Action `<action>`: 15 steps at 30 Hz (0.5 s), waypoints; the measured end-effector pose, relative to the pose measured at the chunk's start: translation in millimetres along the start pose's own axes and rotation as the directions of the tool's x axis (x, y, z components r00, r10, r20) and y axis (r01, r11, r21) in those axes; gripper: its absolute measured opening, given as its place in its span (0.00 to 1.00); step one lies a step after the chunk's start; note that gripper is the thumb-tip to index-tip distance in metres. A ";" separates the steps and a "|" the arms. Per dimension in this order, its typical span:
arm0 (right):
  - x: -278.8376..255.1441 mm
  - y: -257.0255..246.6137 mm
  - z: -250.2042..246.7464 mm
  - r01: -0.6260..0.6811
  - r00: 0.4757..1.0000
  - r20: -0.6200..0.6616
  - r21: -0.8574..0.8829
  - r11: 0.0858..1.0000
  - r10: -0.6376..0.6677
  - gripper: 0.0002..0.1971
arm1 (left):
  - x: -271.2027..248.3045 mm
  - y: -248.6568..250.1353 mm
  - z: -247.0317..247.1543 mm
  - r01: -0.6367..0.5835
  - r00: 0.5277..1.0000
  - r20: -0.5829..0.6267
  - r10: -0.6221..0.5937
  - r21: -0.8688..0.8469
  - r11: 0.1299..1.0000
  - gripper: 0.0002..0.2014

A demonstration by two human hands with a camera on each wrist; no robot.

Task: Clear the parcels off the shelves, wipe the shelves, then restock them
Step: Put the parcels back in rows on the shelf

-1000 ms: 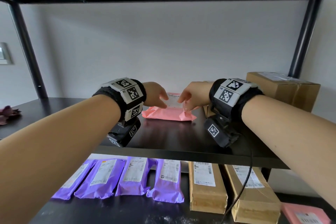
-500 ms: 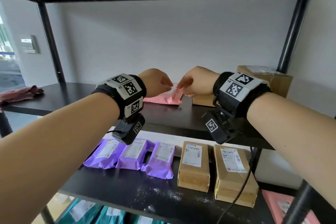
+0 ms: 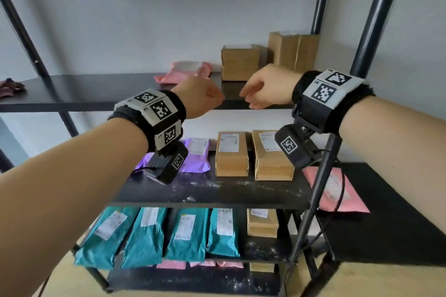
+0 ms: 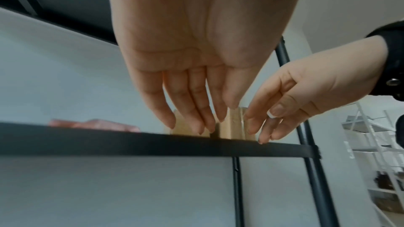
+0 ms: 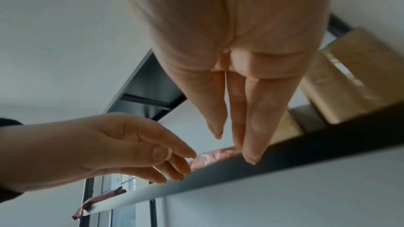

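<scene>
Nearest: left hand (image 3: 198, 97) and right hand (image 3: 268, 87), both empty, fingers loosely extended & slightly spread, tips pointing at each other w/ a gap between, hovering at the front edge of the upper shelf (image 3: 84, 91). Wrist views confirm nothing pinched or held in either

Below the hands, middle shelf (image 3: 217, 193) has purple mailers (image 3: 195, 154) on the left, partly hidden by the left wrist rig, & two flat brown boxes (image 3: 231, 152) right of them; white dust specks on its bare front. Lower down, teal mailers (image 3: 144, 236) in a row. A pink mailer (image 3: 337, 190) lies on a dark surface to the right

Further back on the upper shelf: pink poly mailer (image 3: 185, 72) lying flat, mid-shelf, beyond the left hand, not touched. Just right of it a small cardboard box (image 3: 240, 61), then a taller box (image 3: 293, 52) in the far right corner. Dark reddish cloth (image 3: 10, 85) at the far left end

Handling, my guess: pink mailer looks light, soft, floppy, slick plastic — pinch both short ends or slide a flat hand under; one-corner grab will let it sag. Boxes look stiff, probably light-ish; grip opposite side faces, two hands for the taller one. Weight can't be told from here
</scene>
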State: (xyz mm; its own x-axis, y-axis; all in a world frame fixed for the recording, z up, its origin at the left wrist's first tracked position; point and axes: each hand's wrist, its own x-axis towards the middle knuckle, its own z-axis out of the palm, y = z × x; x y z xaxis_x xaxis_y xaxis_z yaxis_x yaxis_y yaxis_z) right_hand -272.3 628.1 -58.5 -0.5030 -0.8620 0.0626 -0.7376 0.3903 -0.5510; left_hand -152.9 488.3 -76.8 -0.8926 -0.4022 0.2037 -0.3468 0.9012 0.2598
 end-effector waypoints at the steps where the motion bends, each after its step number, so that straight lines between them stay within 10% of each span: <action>1: -12.3 8.1 2.5 -0.029 1.000 0.003 0.004 1.000 0.029 0.15 | -6.6 8.5 9.7 -0.037 0.999 0.032 0.038 -0.023 0.999 0.10; 15: -121.7 188.6 -5.4 -0.396 0.918 -0.048 -0.042 0.917 0.394 0.14 | -8.5 142.3 163.3 -0.213 0.907 0.327 0.266 -0.190 0.958 0.16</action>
State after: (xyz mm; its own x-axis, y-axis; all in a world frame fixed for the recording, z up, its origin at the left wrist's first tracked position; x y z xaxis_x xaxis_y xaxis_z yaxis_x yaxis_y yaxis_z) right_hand -352.6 808.4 -165.6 -0.7739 -0.6218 -0.1201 -0.4961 0.7131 -0.4954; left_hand -241.8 646.4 -195.6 -0.9959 -0.0725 -0.0544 -0.0880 0.9187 0.3852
